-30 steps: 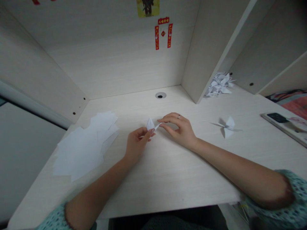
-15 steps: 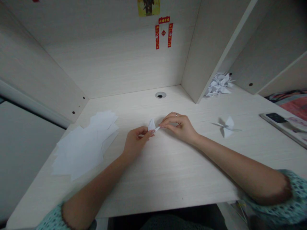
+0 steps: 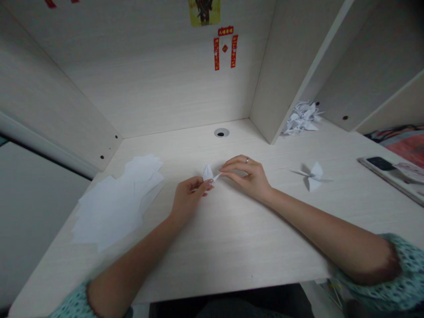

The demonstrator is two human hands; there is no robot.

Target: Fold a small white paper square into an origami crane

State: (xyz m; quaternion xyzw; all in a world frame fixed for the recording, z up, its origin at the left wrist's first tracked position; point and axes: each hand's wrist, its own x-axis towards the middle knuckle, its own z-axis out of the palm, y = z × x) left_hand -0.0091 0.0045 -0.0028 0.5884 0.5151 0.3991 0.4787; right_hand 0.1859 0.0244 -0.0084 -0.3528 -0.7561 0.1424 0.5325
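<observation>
Between my hands, over the middle of the desk, is a small folded white origami paper crane (image 3: 207, 172). My left hand (image 3: 191, 193) pinches its body between thumb and fingers, which cover its lower part. A thin pointed end of the paper sticks out to the right, and the fingertips of my right hand (image 3: 247, 176) are closed on its tip. A ring is on one right-hand finger. Farther right, a finished-looking paper crane (image 3: 314, 176) with spread wings rests on the desk, apart from my hand.
Overlapping sheets of white paper (image 3: 112, 207) lie to the left. A heap of folded white paper pieces (image 3: 303, 118) sits behind the upright divider (image 3: 281, 88). At the right edge is a phone (image 3: 387, 170). A round cable hole (image 3: 221, 132) is near the back panel.
Both hands keep their pinch on the folded paper. The thin end now points slightly more upward toward my right fingertips. The whole view has shifted a little.
</observation>
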